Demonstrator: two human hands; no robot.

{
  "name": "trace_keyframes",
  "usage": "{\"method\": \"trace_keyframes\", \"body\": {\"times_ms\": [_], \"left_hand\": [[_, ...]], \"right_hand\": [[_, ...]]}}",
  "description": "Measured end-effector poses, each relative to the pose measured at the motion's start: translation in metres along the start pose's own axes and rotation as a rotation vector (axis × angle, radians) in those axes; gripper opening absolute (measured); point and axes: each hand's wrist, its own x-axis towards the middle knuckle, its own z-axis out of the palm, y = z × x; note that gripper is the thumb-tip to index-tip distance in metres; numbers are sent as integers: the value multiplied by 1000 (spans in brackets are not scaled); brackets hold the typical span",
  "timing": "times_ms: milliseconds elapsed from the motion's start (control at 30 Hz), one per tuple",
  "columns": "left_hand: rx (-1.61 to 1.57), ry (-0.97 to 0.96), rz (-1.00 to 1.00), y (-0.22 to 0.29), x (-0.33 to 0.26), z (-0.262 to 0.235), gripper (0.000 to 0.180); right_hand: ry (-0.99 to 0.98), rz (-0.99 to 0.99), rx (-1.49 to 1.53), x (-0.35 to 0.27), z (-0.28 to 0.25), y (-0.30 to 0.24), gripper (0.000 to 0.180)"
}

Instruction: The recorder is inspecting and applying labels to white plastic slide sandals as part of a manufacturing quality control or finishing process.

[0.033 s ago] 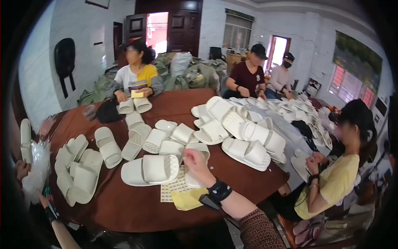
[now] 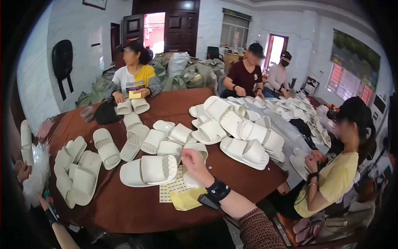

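Right grip [image 2: 194, 159] rests curled on a white slipper [image 2: 191, 166] that lies on the brown surface [image 2: 137, 209]; my fingers sit over its strap, though I cannot tell whether they are closed around it. A black wrist strap [image 2: 217, 190] sits behind that grip on my forearm. Just to the left of the right grip lies a larger white slipper [image 2: 148, 170], sole down. Directly below the grip lies a sheet of small stickers [image 2: 174, 186], with a yellow paper [image 2: 185, 200] touching its lower edge. My left grip [image 2: 44, 202] is at the surface's near-left edge, close to a clear plastic bag [image 2: 37, 170]; I cannot tell whether it is open or closed. Beyond the right grip, more white slippers are scattered and heaped [image 2: 236, 124]. Four other people sit around the surface, also handling slippers.
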Motion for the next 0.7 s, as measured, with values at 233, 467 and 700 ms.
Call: {"method": "trace_keyframes", "body": {"times_ms": [233,467,700], "left_hand": [[24,-131,42,6,-14,6,70],[-35,-194,-32,-8,6,19,75],[-341,-131,-236,-19,-20,26,90]], "right_hand": [[15,7,9,2,1,-3,33],[36,-20,2,-1,1,-2,32],[24,-49,0,-2,0,-6,31]]}}
